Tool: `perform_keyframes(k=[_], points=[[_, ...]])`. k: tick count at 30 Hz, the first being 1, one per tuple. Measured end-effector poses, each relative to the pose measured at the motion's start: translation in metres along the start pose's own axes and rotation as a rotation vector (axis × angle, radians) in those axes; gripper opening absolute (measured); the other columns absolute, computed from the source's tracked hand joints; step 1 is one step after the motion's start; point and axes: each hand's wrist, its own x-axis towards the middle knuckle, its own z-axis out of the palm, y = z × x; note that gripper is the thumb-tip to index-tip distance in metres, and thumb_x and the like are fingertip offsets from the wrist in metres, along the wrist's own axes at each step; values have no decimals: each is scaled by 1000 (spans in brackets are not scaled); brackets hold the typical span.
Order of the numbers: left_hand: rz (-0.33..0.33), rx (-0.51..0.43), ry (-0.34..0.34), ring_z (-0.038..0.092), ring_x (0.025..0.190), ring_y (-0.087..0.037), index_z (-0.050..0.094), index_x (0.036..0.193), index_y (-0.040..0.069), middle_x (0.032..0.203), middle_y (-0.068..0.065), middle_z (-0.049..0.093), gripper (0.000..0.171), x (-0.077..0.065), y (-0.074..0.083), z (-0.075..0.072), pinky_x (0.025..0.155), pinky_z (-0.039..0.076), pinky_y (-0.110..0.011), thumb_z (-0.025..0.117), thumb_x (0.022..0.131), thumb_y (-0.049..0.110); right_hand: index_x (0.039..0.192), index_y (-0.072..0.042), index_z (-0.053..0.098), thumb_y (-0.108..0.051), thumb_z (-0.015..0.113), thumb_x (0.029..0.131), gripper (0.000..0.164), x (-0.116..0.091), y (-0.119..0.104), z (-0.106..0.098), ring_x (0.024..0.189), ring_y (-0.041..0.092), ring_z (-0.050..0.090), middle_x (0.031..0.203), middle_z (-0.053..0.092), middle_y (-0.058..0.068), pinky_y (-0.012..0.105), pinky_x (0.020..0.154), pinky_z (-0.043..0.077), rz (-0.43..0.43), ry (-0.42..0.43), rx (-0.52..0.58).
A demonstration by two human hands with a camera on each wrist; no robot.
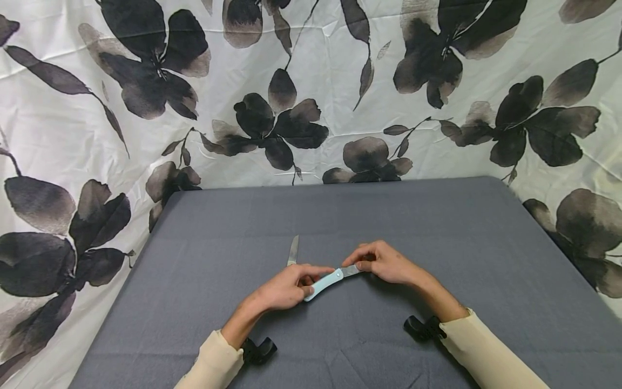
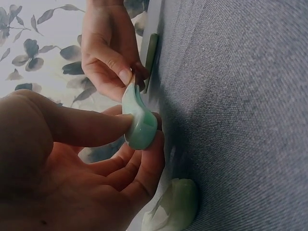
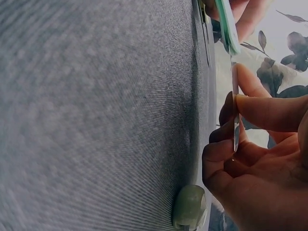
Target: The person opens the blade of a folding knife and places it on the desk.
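Observation:
A folding knife with a pale blue handle (image 1: 323,284) lies between my two hands, its blade (image 1: 350,270) swung out of the handle. My left hand (image 1: 286,287) grips the handle, thumb on one side and fingers on the other in the left wrist view. With thumb and fingers, my right hand (image 1: 385,262) pinches the flat metal blade (image 3: 236,115). Behind my left hand, a second blade (image 1: 293,249) points away from me; that hand hides its lower end.
A grey cloth (image 1: 413,216) covers the table, with a floral curtain (image 1: 359,86) behind it. Black wrist cameras (image 1: 259,351) sit on both wrists. A rounded green thing (image 2: 180,204) shows low in the left wrist view, and a similar green thing (image 3: 190,207) low in the right.

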Motion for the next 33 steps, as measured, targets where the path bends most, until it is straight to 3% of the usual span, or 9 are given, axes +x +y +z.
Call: perform_keyframes(k=[11,17,20,27,33], points=[[6,12,-44,53,77,-11,60,148,14,111,-13,68,56,0,2,-3,69,44,-24,54,97,-8,113,-11,80,0,60,101,26,2,-2,0,100,17,65,113,76,9,24,82,51,-13,-39,-22],[12,32,-37,56,81,-12,60,148,14,112,-12,69,57,-2,2,-4,72,45,-25,54,96,-8,113,-10,80,0,60,101,26,3,-5,-1,99,18,65,113,75,11,23,81,51,-10,-45,-16],[12,27,-15,59,84,-12,59,149,15,113,-11,69,57,-2,2,-2,73,47,-25,55,96,-7,113,-10,80,-1,61,101,24,5,-4,-1,95,14,64,111,76,13,23,80,51,-13,3,-7],[34,-22,46,63,91,-13,56,151,12,113,-14,69,55,1,1,6,76,52,-24,59,98,-4,119,-4,76,1,69,96,25,13,1,0,83,11,64,102,71,20,22,73,51,62,219,121],[20,-103,69,63,93,-16,50,153,5,114,-17,66,62,4,7,13,78,54,-22,66,95,-5,127,-1,71,-1,70,96,32,21,-1,2,97,14,69,123,69,26,22,81,54,135,329,193]])
